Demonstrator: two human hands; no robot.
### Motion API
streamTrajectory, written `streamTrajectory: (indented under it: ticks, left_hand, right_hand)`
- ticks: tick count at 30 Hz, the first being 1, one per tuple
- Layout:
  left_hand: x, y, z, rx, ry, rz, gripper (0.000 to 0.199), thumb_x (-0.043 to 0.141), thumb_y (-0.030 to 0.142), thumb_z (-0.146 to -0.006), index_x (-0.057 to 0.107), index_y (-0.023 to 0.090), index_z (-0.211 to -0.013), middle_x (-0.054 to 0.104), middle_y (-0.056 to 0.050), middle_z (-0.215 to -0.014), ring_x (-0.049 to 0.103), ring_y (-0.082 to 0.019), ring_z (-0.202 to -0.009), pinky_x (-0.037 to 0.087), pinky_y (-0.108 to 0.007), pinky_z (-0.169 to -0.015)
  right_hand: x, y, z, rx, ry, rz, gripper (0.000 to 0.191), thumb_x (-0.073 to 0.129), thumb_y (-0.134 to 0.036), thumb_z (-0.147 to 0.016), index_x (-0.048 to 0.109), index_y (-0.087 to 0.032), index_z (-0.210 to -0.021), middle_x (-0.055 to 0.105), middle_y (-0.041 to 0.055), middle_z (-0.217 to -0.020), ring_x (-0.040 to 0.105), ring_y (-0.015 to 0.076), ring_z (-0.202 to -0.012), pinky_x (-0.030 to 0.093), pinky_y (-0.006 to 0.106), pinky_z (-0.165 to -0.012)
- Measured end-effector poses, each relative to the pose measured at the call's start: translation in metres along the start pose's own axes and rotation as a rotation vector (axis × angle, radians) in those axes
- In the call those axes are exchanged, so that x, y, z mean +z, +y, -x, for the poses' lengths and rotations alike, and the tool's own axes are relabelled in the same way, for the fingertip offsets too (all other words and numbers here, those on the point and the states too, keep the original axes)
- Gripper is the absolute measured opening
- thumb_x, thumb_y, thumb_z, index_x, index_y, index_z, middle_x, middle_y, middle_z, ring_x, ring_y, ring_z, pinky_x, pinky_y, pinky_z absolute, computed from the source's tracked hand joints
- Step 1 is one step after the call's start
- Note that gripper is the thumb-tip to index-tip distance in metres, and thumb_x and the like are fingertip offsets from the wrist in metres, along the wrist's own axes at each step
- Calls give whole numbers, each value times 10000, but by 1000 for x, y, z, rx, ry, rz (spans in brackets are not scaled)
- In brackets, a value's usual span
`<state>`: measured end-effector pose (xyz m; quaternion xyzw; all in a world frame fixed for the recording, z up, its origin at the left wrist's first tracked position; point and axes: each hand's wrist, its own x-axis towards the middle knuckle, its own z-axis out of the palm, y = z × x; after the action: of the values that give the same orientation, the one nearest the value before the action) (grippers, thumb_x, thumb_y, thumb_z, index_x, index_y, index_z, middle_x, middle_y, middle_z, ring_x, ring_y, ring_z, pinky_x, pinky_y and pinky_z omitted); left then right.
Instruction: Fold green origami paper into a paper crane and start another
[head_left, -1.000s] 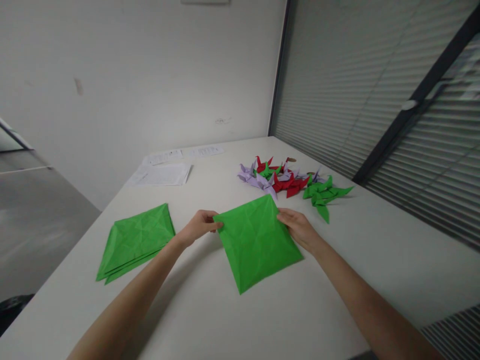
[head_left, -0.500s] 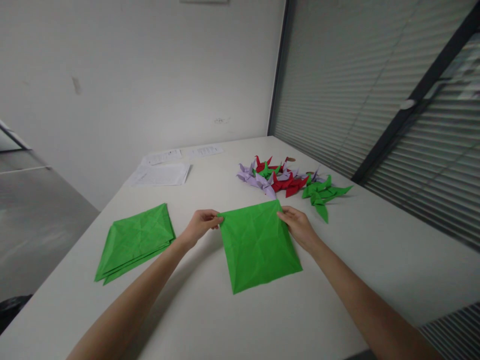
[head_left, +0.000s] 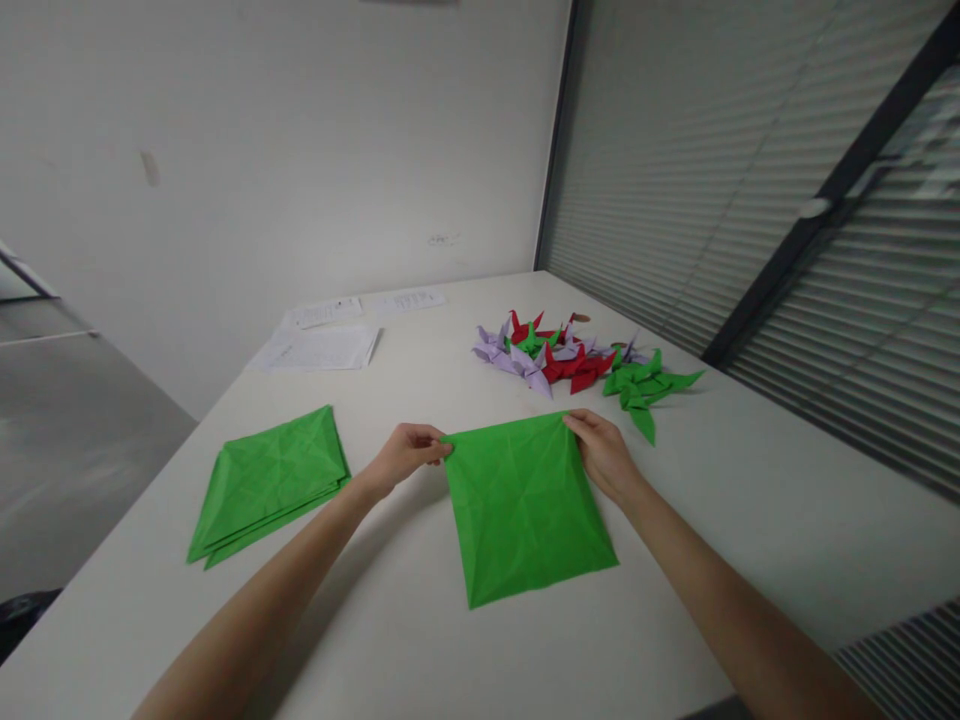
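A square green sheet of paper (head_left: pixel 529 510), marked with crossing creases, is stretched between my two hands over the white table. My left hand (head_left: pixel 409 455) pinches its upper left corner between thumb and fingers. At the upper right corner, my right hand (head_left: pixel 604 452) grips the paper the same way. The lower edge hangs toward me, close to the tabletop; whether it touches I cannot tell. To the left lies a stack of creased green paper sheets (head_left: pixel 274 475), near my left forearm.
Beyond my right hand sits a cluster of folded paper figures in lilac (head_left: pixel 531 368), red (head_left: pixel 586 370) and green (head_left: pixel 646 380). White printed papers (head_left: pixel 322 348) lie at the back left of the table (head_left: pixel 420 650). A window with blinds (head_left: pixel 675 170) borders the right side.
Both hands have shifted slightly to the right and the sheet has come a little lower and nearer to me. The stack and the folded figures have stayed in place.
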<state>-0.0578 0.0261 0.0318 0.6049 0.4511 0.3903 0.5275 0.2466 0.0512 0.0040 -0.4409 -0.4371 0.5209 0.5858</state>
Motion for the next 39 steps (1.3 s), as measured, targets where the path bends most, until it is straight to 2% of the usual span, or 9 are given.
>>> streamTrajectory:
  ticks: [6, 12, 19, 22, 27, 32, 39]
  left_hand:
    - [0, 2, -1, 5, 20, -1, 349, 749, 474, -673, 693, 131, -700, 586, -10, -574, 503, -116, -571, 398, -253, -583]
    - [1, 6, 0, 40, 116, 47, 343, 733, 473, -688, 691, 132, -685, 595, -12, -584, 496, -111, -570, 391, -249, -581]
    - [1, 6, -1, 20, 275, -35, 353, 742, 473, -638, 714, 128, -709, 564, 8, -558, 370, -72, -481, 265, -229, -465]
    - [2, 3, -3, 11, 319, -30, 336, 756, 452, -601, 705, 130, -681, 601, -8, -610, 398, -71, -483, 290, -227, -468]
    - [2, 1, -6, 6, 344, 6, 305, 787, 406, -551, 718, 137, -678, 643, -30, -653, 455, -90, -518, 351, -245, -506]
    - [1, 1, -5, 23, 340, -1, 284, 796, 400, -564, 709, 140, -634, 645, -34, -630, 479, -102, -529, 365, -255, -519]
    - [1, -4, -6, 41, 358, 69, 279, 814, 378, -553, 715, 142, -663, 665, -38, -672, 505, -107, -557, 375, -248, -528]
  right_hand:
    - [1, -2, 1, -9, 12, -35, 278, 809, -428, -579, 649, -213, -654, 613, -26, -615, 538, 132, -585, 438, 264, -576]
    - [1, 0, 1, -49, 3, 6, 273, 784, -447, -608, 667, -200, -602, 582, -12, -588, 513, 131, -592, 417, 262, -566]
    - [-1, -2, 1, -128, 41, 266, 414, 772, -570, -583, 700, -175, -685, 569, -13, -549, 479, 119, -533, 395, 267, -528]
    - [0, -4, 1, -101, 22, 279, 483, 782, -603, -533, 690, -163, -711, 535, -29, -512, 441, 101, -476, 360, 255, -476]
    - [0, -3, 0, -68, 25, 287, 492, 807, -569, -494, 693, -166, -753, 566, -23, -542, 452, 99, -473, 370, 252, -466]
    - [-3, 1, -2, -111, 66, 319, 415, 791, -515, -542, 700, -164, -743, 607, 1, -579, 495, 115, -513, 405, 264, -506]
    - [-4, 1, -1, -148, 35, 370, 424, 758, -538, -592, 713, -161, -779, 591, -1, -555, 488, 116, -500, 391, 260, -478]
